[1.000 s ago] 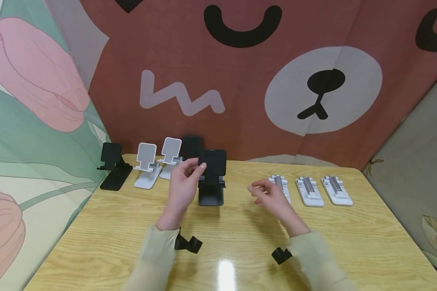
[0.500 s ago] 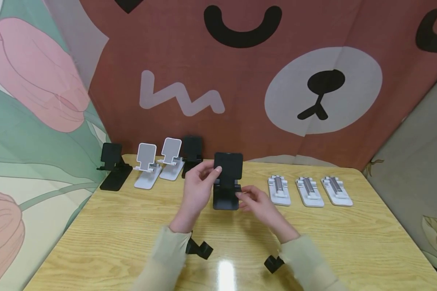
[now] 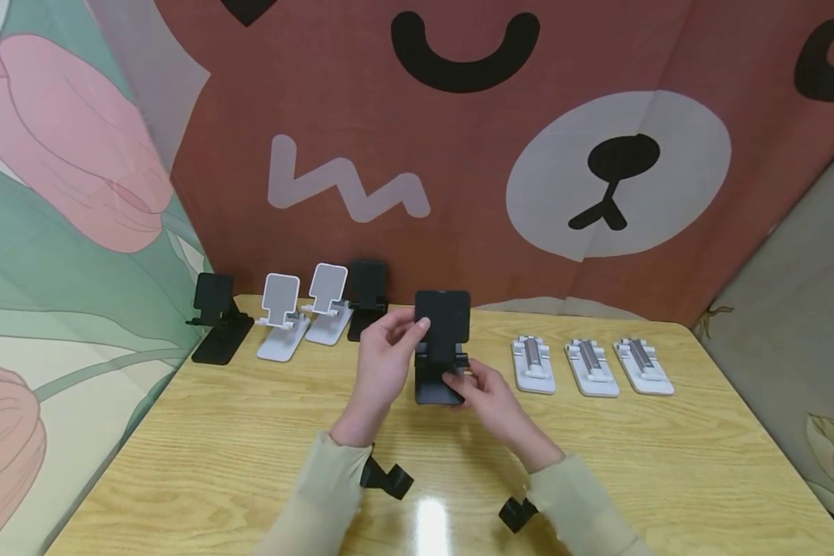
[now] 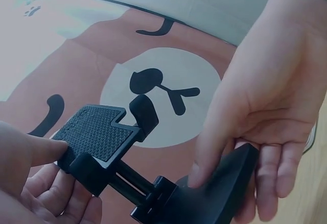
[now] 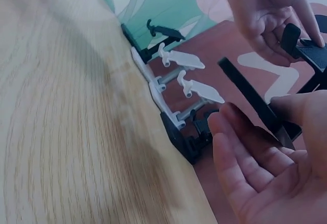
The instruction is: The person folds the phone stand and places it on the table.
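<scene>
A black phone stand [image 3: 442, 316] is held unfolded above the table between both hands. My left hand [image 3: 382, 355] pinches the left edge of its upper plate, thumb on the textured pad [image 4: 97, 132] in the left wrist view. At the other end, my right hand [image 3: 489, 398] grips the base [image 4: 214, 193], thumb on one face and fingers beneath. Two hooked rests and a sliding post show between plate and base in the left wrist view.
Unfolded stands line the back left: a black stand [image 3: 213, 301], two white stands [image 3: 280, 301] and another black stand [image 3: 367, 286]. Folded white stands [image 3: 533, 367] lie at the right on the wooden table [image 3: 215, 463]. A printed cloth [image 3: 472, 170] hangs behind.
My left hand has carried the black phone stand to the right. My right hand has moved left from beside the folded white stands and taken hold of the base.
</scene>
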